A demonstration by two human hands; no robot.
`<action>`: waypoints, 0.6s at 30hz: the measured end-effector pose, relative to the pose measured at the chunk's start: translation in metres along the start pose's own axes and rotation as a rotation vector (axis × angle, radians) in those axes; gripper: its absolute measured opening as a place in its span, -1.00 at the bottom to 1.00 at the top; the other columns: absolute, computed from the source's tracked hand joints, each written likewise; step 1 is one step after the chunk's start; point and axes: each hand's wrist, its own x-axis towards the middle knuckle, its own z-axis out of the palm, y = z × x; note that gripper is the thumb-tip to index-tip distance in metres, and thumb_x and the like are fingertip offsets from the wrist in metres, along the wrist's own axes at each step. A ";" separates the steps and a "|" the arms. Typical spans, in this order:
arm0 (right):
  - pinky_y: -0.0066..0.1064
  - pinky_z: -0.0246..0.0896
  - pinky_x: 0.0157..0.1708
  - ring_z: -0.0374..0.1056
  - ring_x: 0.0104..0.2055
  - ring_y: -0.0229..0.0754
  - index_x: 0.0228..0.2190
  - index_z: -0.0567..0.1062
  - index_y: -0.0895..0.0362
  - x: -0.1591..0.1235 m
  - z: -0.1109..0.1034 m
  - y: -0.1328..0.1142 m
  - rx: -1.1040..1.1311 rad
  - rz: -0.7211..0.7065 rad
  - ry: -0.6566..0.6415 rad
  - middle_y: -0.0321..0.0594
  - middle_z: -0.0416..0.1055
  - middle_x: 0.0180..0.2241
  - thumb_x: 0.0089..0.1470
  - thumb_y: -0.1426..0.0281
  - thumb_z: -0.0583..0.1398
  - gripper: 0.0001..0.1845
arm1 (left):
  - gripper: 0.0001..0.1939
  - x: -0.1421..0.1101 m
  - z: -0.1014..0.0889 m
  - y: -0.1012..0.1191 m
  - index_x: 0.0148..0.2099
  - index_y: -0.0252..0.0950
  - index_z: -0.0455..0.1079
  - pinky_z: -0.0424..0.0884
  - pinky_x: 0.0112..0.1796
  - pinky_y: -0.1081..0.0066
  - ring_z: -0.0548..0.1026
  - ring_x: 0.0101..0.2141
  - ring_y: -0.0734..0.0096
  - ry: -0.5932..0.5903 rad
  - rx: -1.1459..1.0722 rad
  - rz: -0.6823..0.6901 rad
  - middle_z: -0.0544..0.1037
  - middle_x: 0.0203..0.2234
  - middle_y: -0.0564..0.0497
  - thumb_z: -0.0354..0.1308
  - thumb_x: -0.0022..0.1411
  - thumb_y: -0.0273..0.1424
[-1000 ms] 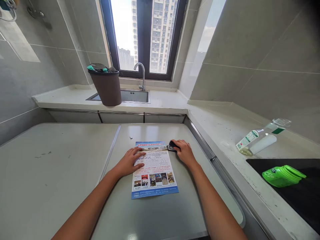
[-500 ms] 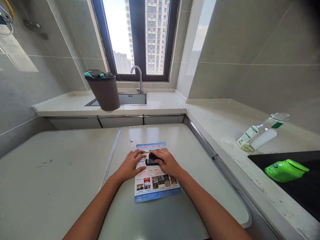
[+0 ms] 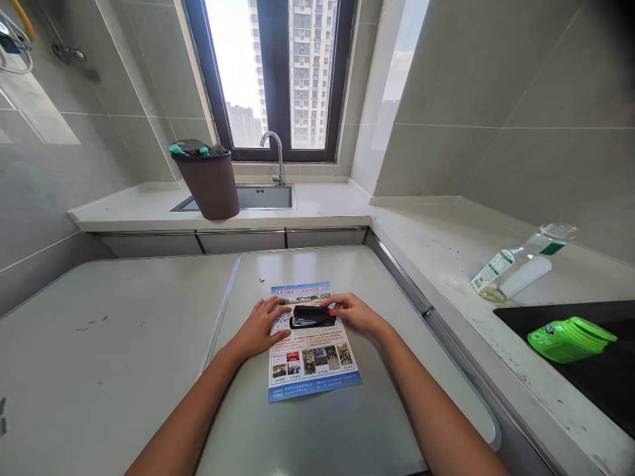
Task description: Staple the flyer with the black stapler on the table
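A small black stapler (image 3: 312,317) lies lengthwise across a printed flyer (image 3: 315,387), its shape now in full view. A small bit of red shows at its right end. There the fingertips of my right hand (image 3: 354,312) are closed on it, thumb and fingers near together. My left hand (image 3: 260,328) rests on the flyer's left edge with its fingers stretched out and the thumb apart, just left of the stapler and holding nothing. A tiny dark piece (image 3: 262,279) lies on the table beyond the flyer.
The white table (image 3: 149,370) has a seam left of the flyer. Behind it, a brown bin (image 3: 211,188) stands by the sink (image 3: 265,197). On the right counter are a clear bottle (image 3: 523,261) and a green container (image 3: 570,339) on a black surface.
My right hand has drawn back to the right, from over the stapler to its right end, uncovering it. The raised black part is down now. My left hand has stayed in place.
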 end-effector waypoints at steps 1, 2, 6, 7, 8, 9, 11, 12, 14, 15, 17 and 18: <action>-0.28 0.31 -0.17 0.43 -0.23 -0.11 -0.15 0.67 0.08 0.000 -0.001 0.003 0.056 0.029 -0.009 -0.22 0.60 -0.21 0.02 0.37 0.23 -0.66 | -0.47 0.000 0.000 0.000 0.28 -0.07 0.33 0.00 0.31 -0.23 0.19 0.33 -0.08 0.004 0.001 0.001 0.32 0.30 -0.14 0.22 0.30 -0.17; -0.29 0.31 -0.20 0.43 -0.26 -0.12 -0.14 0.67 0.08 0.000 0.000 0.005 0.107 0.057 -0.012 -0.22 0.60 -0.25 -0.01 0.38 0.24 -0.64 | -0.48 0.000 0.000 0.001 0.28 -0.07 0.33 -0.01 0.32 -0.24 0.19 0.33 -0.08 0.007 0.000 0.004 0.32 0.30 -0.14 0.22 0.30 -0.18; -0.36 0.25 -0.36 0.37 -0.39 -0.19 -0.15 0.68 0.08 0.003 0.003 0.013 0.286 0.168 -0.037 -0.20 0.61 -0.24 -0.10 0.38 0.28 -0.60 | -0.54 0.002 -0.003 0.004 0.25 -0.09 0.36 0.12 0.31 -0.12 0.28 0.29 0.02 0.002 -0.078 0.041 0.36 0.27 -0.13 0.20 0.33 -0.21; -0.38 0.22 -0.40 0.34 -0.42 -0.22 -0.17 0.68 0.09 0.004 0.004 0.015 0.332 0.195 -0.040 -0.19 0.61 -0.22 -0.13 0.38 0.29 -0.60 | -0.55 0.002 -0.004 0.005 0.24 -0.09 0.37 0.20 0.28 -0.05 0.32 0.26 0.05 -0.002 -0.109 0.045 0.38 0.25 -0.13 0.19 0.34 -0.21; -0.40 0.20 -0.44 0.32 -0.44 -0.24 -0.19 0.68 0.11 0.005 0.004 0.017 0.374 0.221 -0.038 -0.17 0.61 -0.20 -0.16 0.39 0.29 -0.60 | -0.57 0.003 -0.005 0.006 0.23 -0.10 0.38 0.27 0.25 0.00 0.36 0.23 0.08 -0.005 -0.136 0.045 0.41 0.23 -0.12 0.19 0.35 -0.22; -0.41 0.17 -0.47 0.30 -0.46 -0.26 -0.21 0.69 0.12 0.006 0.004 0.019 0.410 0.244 -0.031 -0.16 0.61 -0.19 -0.20 0.40 0.30 -0.60 | -0.60 0.004 -0.005 0.007 0.20 -0.11 0.40 0.31 0.23 0.04 0.38 0.21 0.09 -0.007 -0.155 0.043 0.43 0.20 -0.12 0.19 0.35 -0.22; -0.42 0.16 -0.50 0.30 -0.47 -0.27 -0.24 0.68 0.13 0.008 0.004 0.023 0.461 0.280 -0.010 -0.13 0.61 -0.19 -0.25 0.41 0.32 -0.59 | -0.63 0.006 -0.005 0.008 0.16 -0.12 0.45 0.34 0.21 0.05 0.41 0.18 0.09 0.000 -0.181 0.030 0.46 0.16 -0.12 0.20 0.34 -0.22; -0.42 0.16 -0.51 0.31 -0.47 -0.26 -0.25 0.68 0.13 0.008 0.003 0.024 0.475 0.295 -0.001 -0.12 0.61 -0.19 -0.27 0.42 0.34 -0.59 | -0.64 0.006 -0.005 0.009 0.14 -0.13 0.46 0.34 0.20 0.05 0.42 0.18 0.09 0.008 -0.196 0.020 0.47 0.15 -0.12 0.21 0.33 -0.21; -0.42 0.16 -0.52 0.33 -0.46 -0.25 -0.25 0.67 0.13 0.008 0.003 0.024 0.490 0.318 0.007 -0.10 0.61 -0.16 -0.29 0.43 0.35 -0.57 | -0.64 0.007 -0.005 0.009 0.12 -0.15 0.47 0.37 0.18 0.07 0.44 0.16 0.09 0.028 -0.231 -0.007 0.49 0.13 -0.12 0.24 0.31 -0.20; -0.42 0.16 -0.52 0.34 -0.45 -0.24 -0.22 0.67 0.12 0.007 0.002 0.023 0.483 0.321 0.004 -0.09 0.61 -0.14 -0.29 0.42 0.35 -0.56 | -0.63 0.007 -0.004 0.010 0.11 -0.15 0.47 0.38 0.17 0.08 0.44 0.15 0.09 0.036 -0.247 -0.021 0.49 0.12 -0.12 0.25 0.29 -0.20; -0.41 0.21 -0.46 0.39 -0.39 -0.20 -0.14 0.64 0.12 0.006 0.001 0.018 0.410 0.275 0.009 -0.08 0.60 -0.10 -0.23 0.39 0.36 -0.51 | -0.63 0.007 -0.003 0.009 0.10 -0.15 0.47 0.39 0.16 0.08 0.45 0.14 0.08 0.048 -0.268 -0.039 0.50 0.11 -0.11 0.27 0.27 -0.20; -0.38 0.25 -0.41 0.41 -0.34 -0.17 -0.09 0.63 0.12 0.005 0.002 0.014 0.340 0.226 0.022 -0.08 0.59 -0.07 -0.18 0.35 0.36 -0.49 | -0.63 0.006 -0.003 0.009 0.09 -0.15 0.48 0.39 0.16 0.08 0.45 0.14 0.08 0.052 -0.275 -0.042 0.50 0.11 -0.11 0.28 0.27 -0.20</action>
